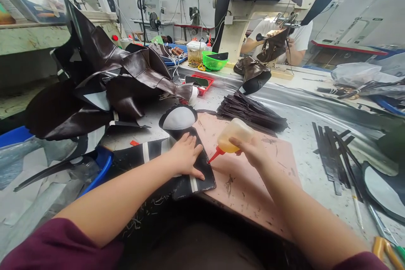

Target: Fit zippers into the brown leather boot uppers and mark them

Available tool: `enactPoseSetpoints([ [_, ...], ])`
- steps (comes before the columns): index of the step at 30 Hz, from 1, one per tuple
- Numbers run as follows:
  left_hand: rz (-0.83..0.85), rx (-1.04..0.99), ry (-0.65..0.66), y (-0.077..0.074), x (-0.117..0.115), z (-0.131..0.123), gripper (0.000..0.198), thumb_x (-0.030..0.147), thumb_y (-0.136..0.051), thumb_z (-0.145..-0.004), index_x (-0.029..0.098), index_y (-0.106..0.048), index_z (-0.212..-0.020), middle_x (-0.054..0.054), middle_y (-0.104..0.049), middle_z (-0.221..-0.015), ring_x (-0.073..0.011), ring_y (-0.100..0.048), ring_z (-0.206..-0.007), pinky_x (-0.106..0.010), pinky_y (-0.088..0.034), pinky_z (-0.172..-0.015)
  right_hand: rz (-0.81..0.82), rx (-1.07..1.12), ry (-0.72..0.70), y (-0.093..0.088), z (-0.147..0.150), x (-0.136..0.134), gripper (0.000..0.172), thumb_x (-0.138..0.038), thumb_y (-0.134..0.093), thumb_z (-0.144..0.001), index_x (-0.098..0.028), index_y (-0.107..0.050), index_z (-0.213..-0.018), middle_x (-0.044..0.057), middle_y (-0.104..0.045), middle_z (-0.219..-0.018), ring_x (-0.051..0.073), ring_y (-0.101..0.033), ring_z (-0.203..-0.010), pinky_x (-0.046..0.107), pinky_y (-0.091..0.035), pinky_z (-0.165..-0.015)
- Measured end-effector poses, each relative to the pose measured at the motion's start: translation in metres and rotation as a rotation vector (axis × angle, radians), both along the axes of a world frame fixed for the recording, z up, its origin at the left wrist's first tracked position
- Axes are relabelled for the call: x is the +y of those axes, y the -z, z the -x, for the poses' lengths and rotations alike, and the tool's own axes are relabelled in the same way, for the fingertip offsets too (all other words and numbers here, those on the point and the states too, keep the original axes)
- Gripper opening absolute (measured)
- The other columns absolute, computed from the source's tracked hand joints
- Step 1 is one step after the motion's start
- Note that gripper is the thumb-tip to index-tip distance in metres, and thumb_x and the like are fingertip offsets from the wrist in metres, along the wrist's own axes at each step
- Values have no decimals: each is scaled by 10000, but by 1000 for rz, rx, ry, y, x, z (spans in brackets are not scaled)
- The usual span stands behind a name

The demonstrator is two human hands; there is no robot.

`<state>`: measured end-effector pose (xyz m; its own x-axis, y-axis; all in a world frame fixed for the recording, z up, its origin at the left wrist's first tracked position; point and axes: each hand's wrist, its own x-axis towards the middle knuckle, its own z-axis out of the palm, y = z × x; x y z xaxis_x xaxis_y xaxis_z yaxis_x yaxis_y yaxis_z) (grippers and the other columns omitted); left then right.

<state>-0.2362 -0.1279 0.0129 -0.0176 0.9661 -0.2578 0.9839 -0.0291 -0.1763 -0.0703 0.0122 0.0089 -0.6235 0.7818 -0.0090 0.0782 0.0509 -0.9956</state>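
My left hand (187, 155) lies flat with its fingers spread, pressing down a black leather piece (206, 173) that has pale strips across it. A rounded light-grey patch (180, 118) shows on the dark piece just beyond my fingertips. In my right hand (253, 148) is a squeeze bottle (236, 136) of yellowish liquid, tilted nozzle-down. Its red tip (213, 157) is at the right edge of the black leather piece; whether it touches cannot be told. Beneath both lies a pinkish board (253, 181).
Dark brown leather pieces (126, 80) are heaped at the left, above a blue-rimmed bin (106, 168). A bundle of dark strips (251, 112) lies behind the board, with loose strips (332, 152) at the right. Farther back, a person (297, 50) sits behind a sewing machine (240, 29).
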Motion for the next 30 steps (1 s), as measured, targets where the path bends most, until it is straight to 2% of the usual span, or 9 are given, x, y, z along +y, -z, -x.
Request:
enactPoseSetpoints([
  [3, 18, -4, -8, -1, 1, -1, 1029, 814, -481, -564, 48, -439, -1251, -294, -338, -1366, -379, -281, -1300, -464, -77, -1074, 17, -5, -2, 1, -8, -5, 451, -501, -741, -569, -148, -598, -810, 64, -628, -774, 179, -571, -624, 247, -429, -406],
  [8, 10, -3, -10, 1, 3, -1, 1096, 840, -513, -463, 82, -437, -1251, -267, -347, -1374, -378, -286, -1298, -466, -67, -1073, 42, -7, -8, 6, -23, -13, 434, -495, -735, -587, -148, -614, -818, 65, -632, -766, 181, -573, -620, 260, -436, -425],
  [17, 13, 29, -6, 2, 4, -3, 1114, 857, -487, -469, 78, -430, -1263, -269, -332, -1382, -373, -288, -1298, -462, -68, -1079, 65, -14, 13, 13, -52, -23, 381, -455, -753, -574, -172, -608, -783, 56, -621, -731, 220, -592, -651, 293, -469, -439],
  [20, 9, 33, 1, 2, 4, -1, 1130, 864, -474, -477, 56, -432, -1265, -288, -323, -1377, -376, -290, -1297, -471, -78, -1080, 14, -18, 30, 13, -57, -26, 402, -412, -776, -549, -188, -600, -833, 52, -623, -775, 240, -599, -734, 340, -513, -542],
  [22, 2, 41, 31, -1, 4, 2, 1081, 843, -482, -517, 58, -444, -1259, -286, -348, -1363, -372, -314, -1286, -472, -113, -1075, -30, 36, 160, 11, -56, -26, 523, -378, -810, -489, -204, -575, -923, 54, -621, -874, 261, -590, -845, 374, -524, -640],
  [25, 6, 69, 122, -13, 3, 10, 706, 658, -523, -706, 140, -536, -1186, -194, -465, -1315, -321, -382, -1256, -445, -173, -1069, -68, 204, 310, 2, -54, -12, 632, -401, -802, -486, -211, -538, -1028, 71, -599, -996, 284, -567, -953, 402, -519, -710],
  [27, 0, 96, 186, -21, 1, 16, 374, 407, -546, -790, 213, -599, -1106, -114, -495, -1311, -285, -367, -1274, -432, -154, -1081, -75, 264, 276, -8, -58, 7, 616, -437, -767, -533, -201, -536, -1052, 79, -609, -978, 283, -587, -922, 404, -521, -699],
  [28, -13, 111, 212, -24, 0, 20, 306, 291, -542, -791, 242, -614, -1085, -85, -493, -1318, -273, -352, -1286, -431, -138, -1087, -68, 217, 237, -12, -61, 18, 605, -463, -743, -556, -197, -536, -1058, 78, -618, -951, 275, -603, -881, 397, -524, -679],
  [30, -55, 142, 264, -26, -4, 29, 376, 145, -511, -768, 289, -608, -1102, -56, -502, -1313, -257, -370, -1278, -435, -150, -1086, -25, -27, 172, -19, -70, 40, 554, -532, -672, -607, -179, -561, -1019, 78, -633, -863, 250, -624, -763, 374, -522, -607],
])
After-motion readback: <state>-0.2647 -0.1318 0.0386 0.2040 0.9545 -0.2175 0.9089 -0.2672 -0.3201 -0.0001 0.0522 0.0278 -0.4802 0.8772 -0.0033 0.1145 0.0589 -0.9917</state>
